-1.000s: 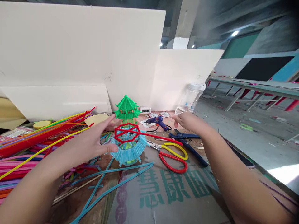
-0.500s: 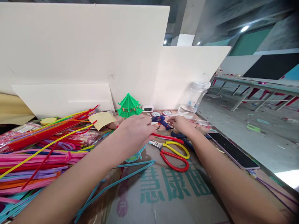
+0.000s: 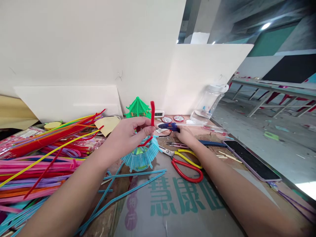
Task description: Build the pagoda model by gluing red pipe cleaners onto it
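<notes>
My left hand [image 3: 128, 135] is closed in a pinch on a red pipe cleaner [image 3: 152, 113] whose free end stands upright above the fingers. Just below it sits a light blue fringed pipe-cleaner piece [image 3: 140, 158] on the table. My right hand [image 3: 184, 134] is closed round the blue glue gun [image 3: 169, 126], lifted a little off the table. A green pipe-cleaner roof model [image 3: 137, 108] stands behind both hands against the white board.
Red-and-yellow scissors [image 3: 184, 163] lie right of the blue piece, blue pliers [image 3: 209, 143] beyond them. A heap of coloured pipe cleaners [image 3: 44, 154] fills the left. A phone [image 3: 250, 159], a clear jar [image 3: 208, 102] and a small clock [image 3: 159, 114] sit to the right and back.
My left hand has lifted the red pipe cleaner's end upright, uncovering the blue fringed piece. My right hand has taken hold of the glue gun and raised it.
</notes>
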A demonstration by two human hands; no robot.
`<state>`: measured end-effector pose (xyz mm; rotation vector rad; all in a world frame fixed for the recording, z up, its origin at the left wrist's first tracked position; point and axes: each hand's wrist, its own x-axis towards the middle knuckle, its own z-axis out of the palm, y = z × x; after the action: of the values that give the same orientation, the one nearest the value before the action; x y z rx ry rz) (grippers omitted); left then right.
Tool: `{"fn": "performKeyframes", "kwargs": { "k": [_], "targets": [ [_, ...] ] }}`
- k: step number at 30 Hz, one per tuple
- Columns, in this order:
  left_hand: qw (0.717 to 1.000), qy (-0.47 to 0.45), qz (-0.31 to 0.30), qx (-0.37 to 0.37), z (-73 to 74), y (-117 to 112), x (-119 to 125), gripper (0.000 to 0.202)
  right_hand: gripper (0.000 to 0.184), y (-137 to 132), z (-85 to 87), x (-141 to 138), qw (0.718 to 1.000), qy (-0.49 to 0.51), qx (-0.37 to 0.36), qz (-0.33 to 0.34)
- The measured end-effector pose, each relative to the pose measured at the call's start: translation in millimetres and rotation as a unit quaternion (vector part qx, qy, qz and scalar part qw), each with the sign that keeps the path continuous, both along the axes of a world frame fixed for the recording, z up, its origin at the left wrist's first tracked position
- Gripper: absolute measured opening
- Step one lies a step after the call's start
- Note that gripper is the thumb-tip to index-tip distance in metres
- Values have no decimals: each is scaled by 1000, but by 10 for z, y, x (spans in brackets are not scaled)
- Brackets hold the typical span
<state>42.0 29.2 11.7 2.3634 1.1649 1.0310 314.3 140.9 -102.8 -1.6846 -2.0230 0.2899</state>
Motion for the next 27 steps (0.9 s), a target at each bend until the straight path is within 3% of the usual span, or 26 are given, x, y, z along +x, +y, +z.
{"fn": "performKeyframes", "kwargs": {
  "k": [3,7,8,11,15,20,27],
  "targets": [
    [999,-42,-3,-24,-26,-4,-26,30,27,-7,118,5,999,18,33,-20],
    [996,-76,2,-48,-33,-16,-80,27,31,-126,476,82,991,114,60,-42],
    [996,-76,6,-44,-33,-17,-90,27,34,-193,582,100,985,160,56,-26],
    [997,-73,17,-14,-37,-12,-96,26,33,-459,890,122,970,214,23,111],
    [996,-82,29,6,-43,6,-84,28,30,-750,1155,108,971,111,5,212],
    [995,-89,52,-9,-26,15,-116,30,31,-807,1178,75,964,94,18,249],
    [996,-74,59,-1,-14,20,-126,32,34,-809,1096,-55,956,108,-61,265]
  ]
}}
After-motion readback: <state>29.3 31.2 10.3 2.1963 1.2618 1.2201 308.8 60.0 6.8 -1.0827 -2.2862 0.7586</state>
